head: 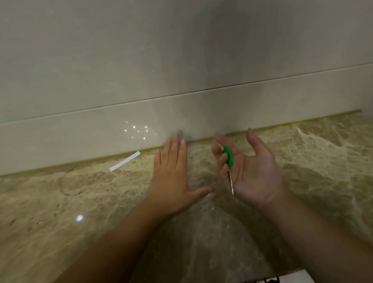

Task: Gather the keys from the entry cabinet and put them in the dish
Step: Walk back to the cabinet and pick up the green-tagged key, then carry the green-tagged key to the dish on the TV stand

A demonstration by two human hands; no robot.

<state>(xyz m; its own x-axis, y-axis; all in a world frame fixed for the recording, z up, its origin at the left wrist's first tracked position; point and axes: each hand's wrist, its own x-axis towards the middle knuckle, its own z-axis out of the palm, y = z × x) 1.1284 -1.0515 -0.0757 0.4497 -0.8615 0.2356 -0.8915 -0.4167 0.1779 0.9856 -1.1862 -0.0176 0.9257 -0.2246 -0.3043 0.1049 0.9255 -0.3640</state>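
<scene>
Green key (229, 159) lies across right hand (253, 171), fingers loose, upturned; left hand (173, 176) flat, fingers straight, blurred, maybe touching surface (73, 229).

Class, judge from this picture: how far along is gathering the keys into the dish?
Done: a green-headed key is off the countertop. In hand: it lies in the upturned right hand; the left hand is flat, holding nothing. Left: no dish is in view, so the key is yet to go in. No other keys show, only a white strip by the wall.
</scene>
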